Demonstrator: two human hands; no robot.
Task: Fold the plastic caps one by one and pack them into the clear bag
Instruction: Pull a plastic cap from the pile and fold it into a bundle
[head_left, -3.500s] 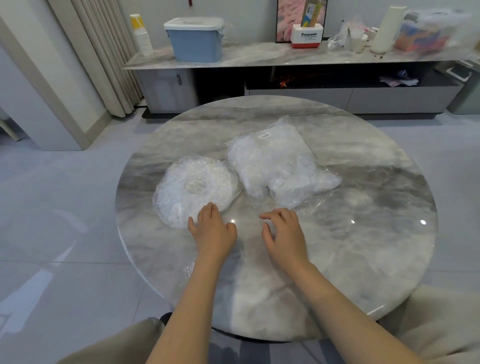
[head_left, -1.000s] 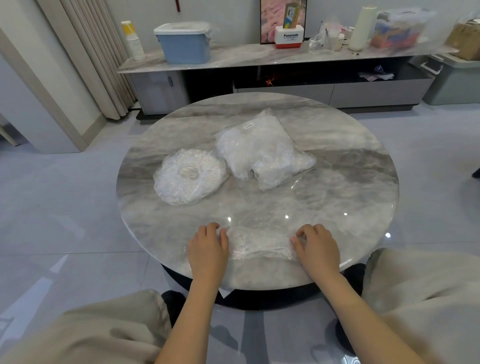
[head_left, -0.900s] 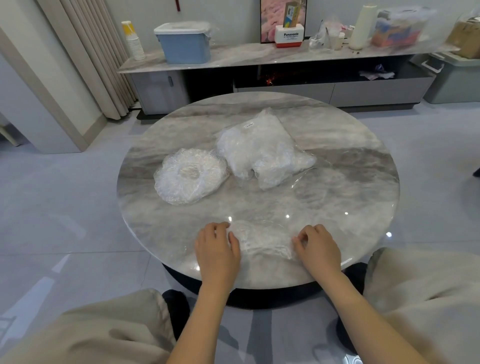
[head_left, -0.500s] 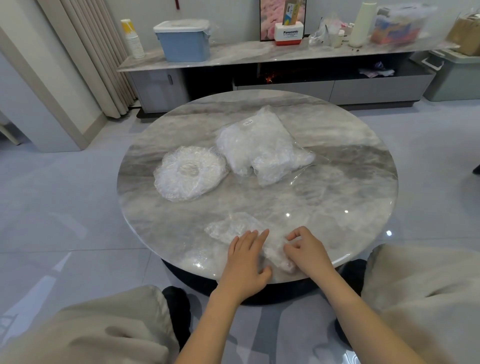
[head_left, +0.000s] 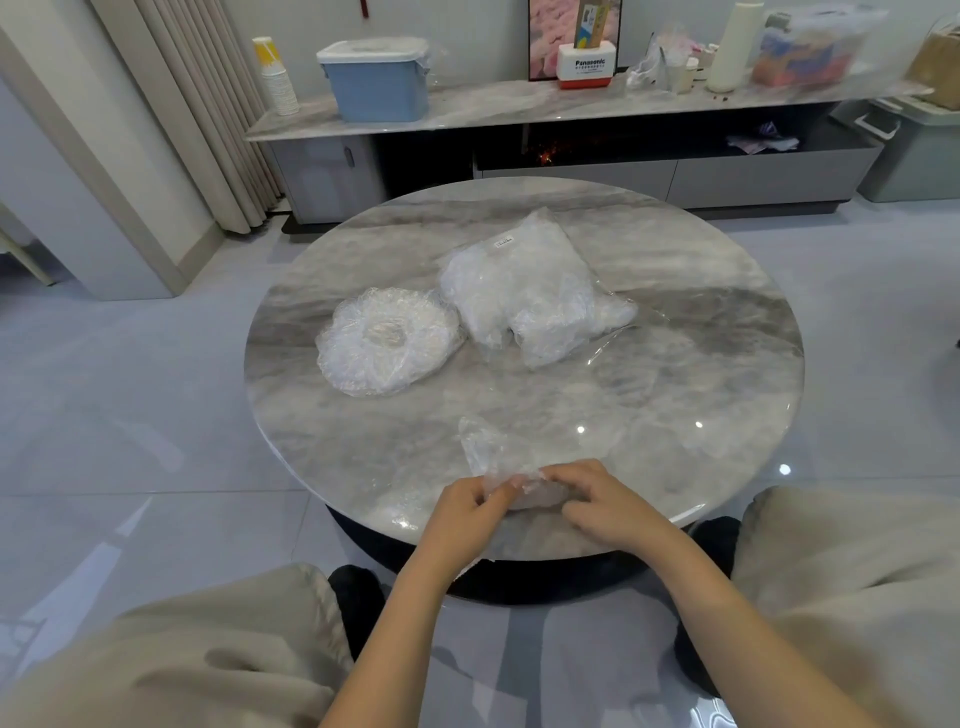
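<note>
round grey marble table (head_left: 675, 364) on glossy pale floor tiles (head_left: 104, 415). behind, long low marble-topped tv cabinet (head_left: 571, 98) against white wall, blue lidded storage box (head_left: 376, 78) on top. beige curtains (head_left: 192, 104) at left.

"Panasonic" on white box (head_left: 589, 65), smaller print illegible

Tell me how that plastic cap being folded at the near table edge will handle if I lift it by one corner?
Probably floppy: the plastic cap is thin crinkled film that bunches between the left hand and right hand. Likely very light, since it is see-through film. It may slide easily on the glossy table.
</note>
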